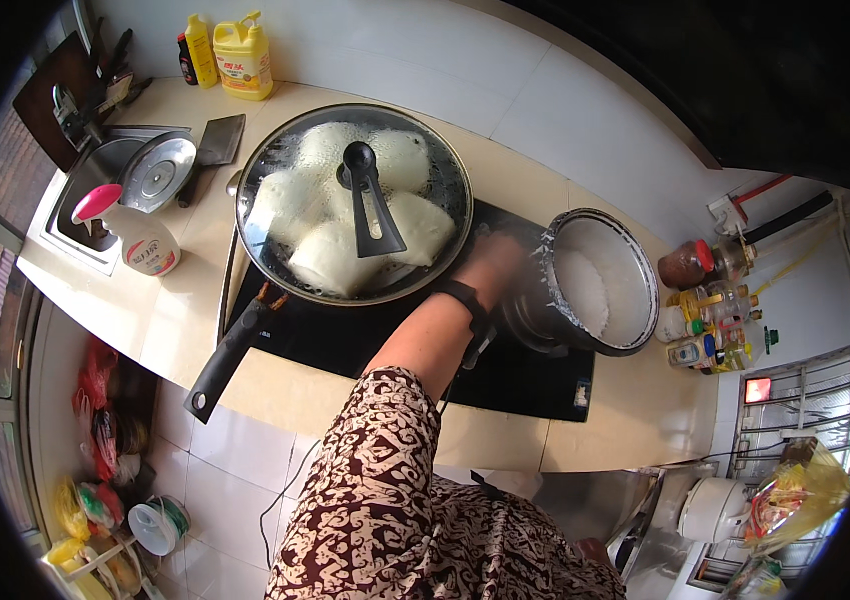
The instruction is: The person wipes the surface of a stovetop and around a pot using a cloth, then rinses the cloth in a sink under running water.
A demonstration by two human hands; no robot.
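My left hand (501, 259), blurred and with a dark band on its wrist, reaches over the black cooktop (410, 356). It is between a frying pan and a dark cooking pot (535, 319); its fingers and any grip are unclear. White rice (581, 289) lies inside the pot, and pale residue coats the rim. Several puffy pale pieces of dough (338, 259) show through the pan's fogged glass lid (440, 157). A black lid knob (380, 214) stands at its centre, while the pan handle (226, 360) points towards me. My right hand is out of view.
A spray bottle (143, 244) stands beside the sink (113, 154). Nearby lie a metal lid (160, 171) and a cleaver (221, 140). Yellow detergent bottles (243, 64) stand by the wall. Jars and bottles (710, 322) crowd the counter's right end. A range hood (770, 82) overhangs at upper right.
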